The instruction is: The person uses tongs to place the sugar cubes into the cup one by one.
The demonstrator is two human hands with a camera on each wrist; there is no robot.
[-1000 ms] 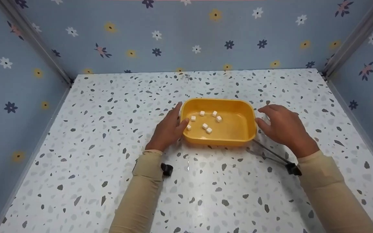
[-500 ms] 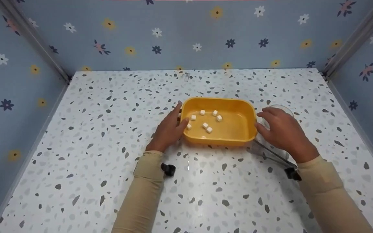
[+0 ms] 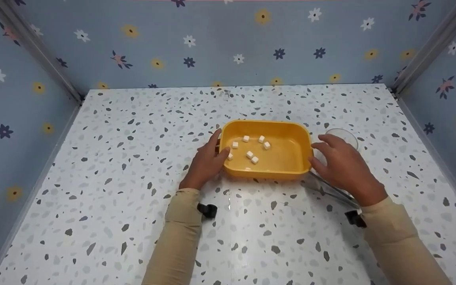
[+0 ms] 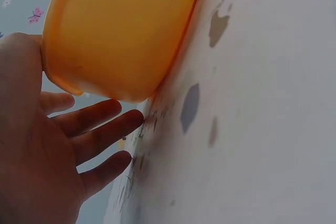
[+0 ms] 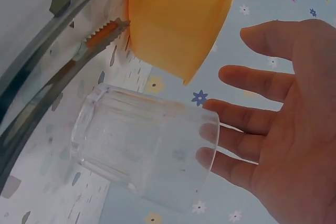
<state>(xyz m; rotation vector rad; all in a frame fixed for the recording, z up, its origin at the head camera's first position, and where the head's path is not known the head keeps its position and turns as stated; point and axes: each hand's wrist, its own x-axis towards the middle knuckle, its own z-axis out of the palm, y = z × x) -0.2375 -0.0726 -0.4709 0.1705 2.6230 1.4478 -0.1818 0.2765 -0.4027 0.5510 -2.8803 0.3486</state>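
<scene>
A yellow rectangular tub [image 3: 267,174] stands mid-table with several small white cubes [image 3: 249,154] on its floor, mostly toward its left half. At its left end is my left hand [image 3: 204,164], thumb at the rim; in the left wrist view the other fingers [image 4: 100,137] are spread loosely beside the tub. My right hand [image 3: 344,168] hovers by the tub's right end, fingers relaxed, holding nothing. A clear glass [image 5: 142,140] stands partly behind that hand; its rim overlaps the fingertips in the right wrist view. Metal tongs [image 5: 68,69] with serrated tips lie close by.
The tabletop [image 3: 133,158] is white with grey speckles. Blue flowered panels [image 3: 212,43] close off the back and both sides. In the head view, the tongs run from the tub's front right corner toward my right wrist.
My right hand has shifted slightly down toward me, baring more of the glass's rim behind it. The left hand has slid a little down along the tub's end. Tub and cubes stay put.
</scene>
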